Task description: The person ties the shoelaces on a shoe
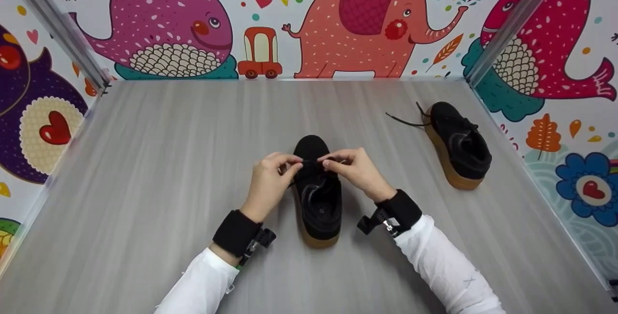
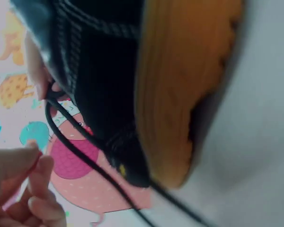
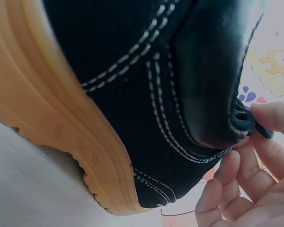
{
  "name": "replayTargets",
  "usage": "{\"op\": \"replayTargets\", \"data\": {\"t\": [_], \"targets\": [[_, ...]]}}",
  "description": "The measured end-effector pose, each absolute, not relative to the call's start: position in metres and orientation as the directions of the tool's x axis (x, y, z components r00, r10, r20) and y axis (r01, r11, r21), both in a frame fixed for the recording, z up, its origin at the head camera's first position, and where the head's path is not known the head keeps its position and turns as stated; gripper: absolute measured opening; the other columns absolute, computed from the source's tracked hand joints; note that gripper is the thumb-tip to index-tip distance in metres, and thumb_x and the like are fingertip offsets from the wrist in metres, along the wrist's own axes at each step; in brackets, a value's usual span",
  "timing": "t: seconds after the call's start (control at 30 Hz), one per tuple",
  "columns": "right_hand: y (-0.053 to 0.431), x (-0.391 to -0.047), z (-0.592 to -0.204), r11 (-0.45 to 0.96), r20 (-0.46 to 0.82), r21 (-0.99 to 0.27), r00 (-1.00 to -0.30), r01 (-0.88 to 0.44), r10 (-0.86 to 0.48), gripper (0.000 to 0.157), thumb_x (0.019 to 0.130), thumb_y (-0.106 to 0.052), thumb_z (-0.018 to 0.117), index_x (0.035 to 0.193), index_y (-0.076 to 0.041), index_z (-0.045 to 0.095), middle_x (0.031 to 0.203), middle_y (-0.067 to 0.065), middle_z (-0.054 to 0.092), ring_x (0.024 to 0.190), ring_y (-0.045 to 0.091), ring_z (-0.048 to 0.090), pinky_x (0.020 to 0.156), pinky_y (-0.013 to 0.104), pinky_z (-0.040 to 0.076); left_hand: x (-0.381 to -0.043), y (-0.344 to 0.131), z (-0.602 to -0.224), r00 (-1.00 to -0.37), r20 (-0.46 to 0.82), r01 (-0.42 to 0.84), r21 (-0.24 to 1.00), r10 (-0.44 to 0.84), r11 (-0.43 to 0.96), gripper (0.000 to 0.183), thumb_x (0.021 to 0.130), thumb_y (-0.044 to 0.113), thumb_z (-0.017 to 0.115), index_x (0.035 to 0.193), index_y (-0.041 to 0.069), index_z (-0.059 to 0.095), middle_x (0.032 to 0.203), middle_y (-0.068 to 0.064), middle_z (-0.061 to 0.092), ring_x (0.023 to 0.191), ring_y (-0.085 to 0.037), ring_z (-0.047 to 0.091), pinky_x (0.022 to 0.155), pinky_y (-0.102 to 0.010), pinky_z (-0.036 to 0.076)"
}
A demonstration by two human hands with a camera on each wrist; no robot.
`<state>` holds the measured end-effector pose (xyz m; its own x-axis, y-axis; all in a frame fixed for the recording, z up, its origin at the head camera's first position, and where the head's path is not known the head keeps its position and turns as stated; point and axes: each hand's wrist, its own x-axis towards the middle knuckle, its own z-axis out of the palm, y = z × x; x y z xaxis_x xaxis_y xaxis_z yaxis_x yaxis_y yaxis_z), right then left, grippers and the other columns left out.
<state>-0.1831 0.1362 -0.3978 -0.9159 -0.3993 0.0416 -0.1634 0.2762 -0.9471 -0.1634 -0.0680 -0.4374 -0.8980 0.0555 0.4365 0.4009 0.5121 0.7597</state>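
Note:
A black low shoe (image 1: pixel 310 146) with a tan sole (image 2: pixel 165 85) stands upright on the floor, toe pointing away from me. From its left side my left hand (image 1: pixel 270 183) reaches over the front, thumb and forefinger pinched together at the black shoelace (image 2: pixel 80 153). On the opposite side, my right hand (image 1: pixel 359 171) pinches a bit of lace (image 3: pixel 264 131) between thumb and forefinger, close to the shoe's tongue. Two strands hang down past the toe in the left wrist view. The left fingertips partly hide what they grip.
A matching black shoe (image 1: pixel 456 130) stands at the right, its loose lace (image 1: pixel 405 121) trailing left over the grey wood-look surface (image 1: pixel 169 159). Walls printed with cartoon animals (image 1: pixel 169 19) border the back and sides, with metal posts (image 1: pixel 514 29) at the corners.

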Motion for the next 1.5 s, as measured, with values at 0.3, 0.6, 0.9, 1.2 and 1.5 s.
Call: {"op": "replayTargets", "data": {"t": [0.3, 0.6, 0.9, 1.2, 1.5], "targets": [[0.137, -0.183, -0.398, 0.259, 0.029, -0.955, -0.918, -0.142, -0.395, 0.02, 0.091, -0.004, 0.06, 0.105, 0.009, 0.068, 0.101, 0.019, 0.069, 0.086, 0.012, 0.065, 0.079, 0.024, 0.052, -0.167, -0.058, -0.444, -0.852, 0.487, 0.486, 0.602, 0.192, 0.634, 0.015, 0.083, 0.011, 0.072, 0.096, 0.005, 0.074, 0.091, -0.007, 0.07, 0.084, -0.02, 0.067, 0.072, -0.029, 0.054], [0.138, -0.183, -0.399, 0.243, 0.022, -0.962, -0.918, -0.128, -0.395, 0.021, 0.091, -0.005, 0.061, 0.106, 0.008, 0.068, 0.103, 0.022, 0.068, 0.085, 0.012, 0.065, 0.08, 0.024, 0.052, -0.169, -0.058, -0.446, -0.839, 0.523, 0.494, 0.62, 0.148, 0.609, 0.008, 0.083, 0.013, 0.072, 0.088, 0.008, 0.075, 0.085, -0.003, 0.07, 0.078, -0.016, 0.065, 0.068, -0.027, 0.053], [0.137, -0.182, -0.399, 0.229, 0.001, -0.969, -0.934, -0.089, -0.358, 0.022, 0.09, -0.006, 0.062, 0.106, 0.008, 0.067, 0.095, 0.02, 0.07, 0.082, 0.015, 0.066, 0.079, 0.024, 0.051, -0.17, -0.057, -0.437, -0.815, 0.564, 0.527, 0.627, 0.133, 0.574, 0.008, 0.082, 0.01, 0.072, 0.088, 0.006, 0.075, 0.084, -0.004, 0.07, 0.074, -0.013, 0.065, 0.064, -0.024, 0.052], [0.142, -0.194, -0.419, 0.227, -0.009, -0.971, -0.936, -0.076, -0.353, 0.023, 0.09, -0.008, 0.063, 0.106, 0.007, 0.067, 0.095, 0.021, 0.069, 0.082, 0.015, 0.065, 0.08, 0.024, 0.05, -0.171, -0.053, -0.431, -0.814, 0.563, 0.537, 0.638, 0.141, 0.552, 0.009, 0.084, 0.008, 0.071, 0.092, 0.004, 0.073, 0.087, -0.005, 0.07, 0.077, -0.015, 0.065, 0.066, -0.026, 0.053], [0.144, -0.196, -0.426, 0.193, 0.016, -0.977, -0.932, -0.092, -0.363, 0.024, 0.091, -0.013, 0.064, 0.106, 0.006, 0.068, 0.095, 0.012, 0.071, 0.084, 0.013, 0.066, 0.083, 0.025, 0.051, -0.173, -0.045, -0.429, -0.815, 0.559, 0.541, 0.645, 0.149, 0.54, 0.009, 0.084, 0.009, 0.071, 0.092, 0.004, 0.073, 0.089, -0.006, 0.071, 0.08, -0.015, 0.066, 0.069, -0.026, 0.053]]}}
